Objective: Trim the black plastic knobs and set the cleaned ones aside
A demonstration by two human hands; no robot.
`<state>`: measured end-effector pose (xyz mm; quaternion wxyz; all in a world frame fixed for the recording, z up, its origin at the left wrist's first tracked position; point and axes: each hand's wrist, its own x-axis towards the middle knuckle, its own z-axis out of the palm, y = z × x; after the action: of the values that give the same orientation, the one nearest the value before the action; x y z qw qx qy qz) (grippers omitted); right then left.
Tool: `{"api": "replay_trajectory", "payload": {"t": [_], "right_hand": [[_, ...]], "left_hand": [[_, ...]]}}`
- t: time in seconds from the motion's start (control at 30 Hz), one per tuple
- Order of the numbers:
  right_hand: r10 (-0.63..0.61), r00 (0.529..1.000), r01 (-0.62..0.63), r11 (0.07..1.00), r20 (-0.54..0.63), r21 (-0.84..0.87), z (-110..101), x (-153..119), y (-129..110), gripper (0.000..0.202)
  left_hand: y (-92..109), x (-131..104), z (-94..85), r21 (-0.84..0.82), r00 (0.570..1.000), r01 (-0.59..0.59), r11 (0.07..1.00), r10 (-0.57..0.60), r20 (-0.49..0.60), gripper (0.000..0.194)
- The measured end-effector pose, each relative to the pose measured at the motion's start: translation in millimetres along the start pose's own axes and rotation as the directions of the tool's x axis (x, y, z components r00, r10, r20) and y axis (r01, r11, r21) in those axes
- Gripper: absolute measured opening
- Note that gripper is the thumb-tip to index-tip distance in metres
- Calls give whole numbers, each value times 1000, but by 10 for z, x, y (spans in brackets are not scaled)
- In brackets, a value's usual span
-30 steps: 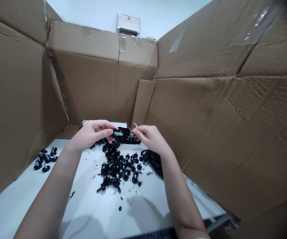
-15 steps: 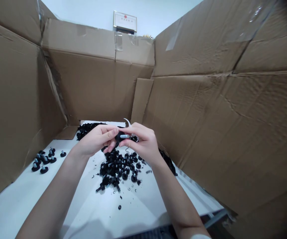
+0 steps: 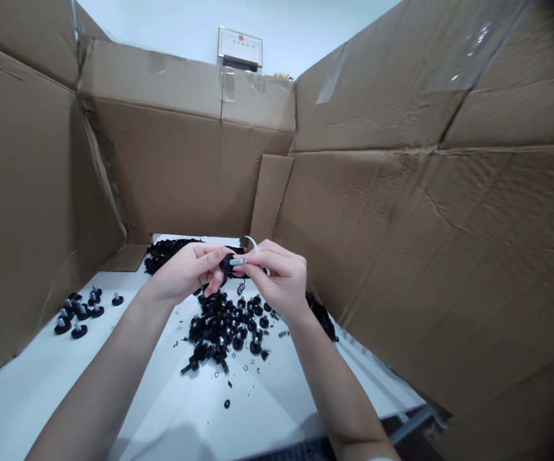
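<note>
A black round-headed part with a silver threaded stud (image 3: 228,263) is held between my hands above the table. My left hand (image 3: 196,269) grips its black head with thumb and fingers. At the stud's tip, the thumb and index finger of my right hand (image 3: 277,272) are pinched together. A thin white curved piece (image 3: 252,243) sticks up from behind my right fingers; its lower part is hidden. Beneath my hands lies a pile of similar black parts with studs (image 3: 223,323), with black scraps and small rings around it.
Several studded parts (image 3: 81,311) stand at the left of the white table (image 3: 161,410). Another black heap (image 3: 166,250) lies at the back, and more black material (image 3: 322,317) along the right wall. Cardboard walls (image 3: 180,166) enclose the table at the back and both sides.
My right fingers have closed in on the stud's tip, which stood free between them before. A curly black strand now shows more fully below my hands. The view has shifted slightly.
</note>
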<state>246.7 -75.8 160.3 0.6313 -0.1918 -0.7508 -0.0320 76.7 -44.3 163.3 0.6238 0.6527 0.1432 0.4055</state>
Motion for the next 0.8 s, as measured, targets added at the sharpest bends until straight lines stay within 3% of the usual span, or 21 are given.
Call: {"api": "replay_trajectory", "payload": {"t": [0.13, 0.3, 0.5, 0.6, 0.67, 0.73, 0.8], "right_hand": [[18, 998, -20, 999, -63, -37, 18, -3, -17, 12], [40, 993, -47, 997, -115, -62, 60, -21, 21, 11], [138, 983, -134, 990, -120, 43, 68, -20, 55, 9], [173, 983, -164, 979, -62, 118, 58, -14, -40, 12], [182, 982, -178, 980, -45, 93, 16, -1, -127, 12], [187, 977, -190, 982, -107, -17, -69, 26, -171, 10], [158, 965, -203, 956, -211, -212, -187, 63, -125, 13]], "left_hand": [[-54, 37, 44, -73, 997, -55, 996, 51, -51, 35], [-61, 36, 109, -84, 970, -145, 986, 125, -210, 29], [-94, 47, 219, 105, 894, -241, 965, 263, -362, 33], [-141, 124, 72, 252, 772, -279, 927, 373, -515, 31], [-131, 168, -110, 171, 721, -321, 932, 357, -594, 24], [-65, 168, -292, -57, 753, -368, 928, 261, -604, 18], [40, 118, -411, -228, 785, -390, 892, 193, -588, 24]]}}
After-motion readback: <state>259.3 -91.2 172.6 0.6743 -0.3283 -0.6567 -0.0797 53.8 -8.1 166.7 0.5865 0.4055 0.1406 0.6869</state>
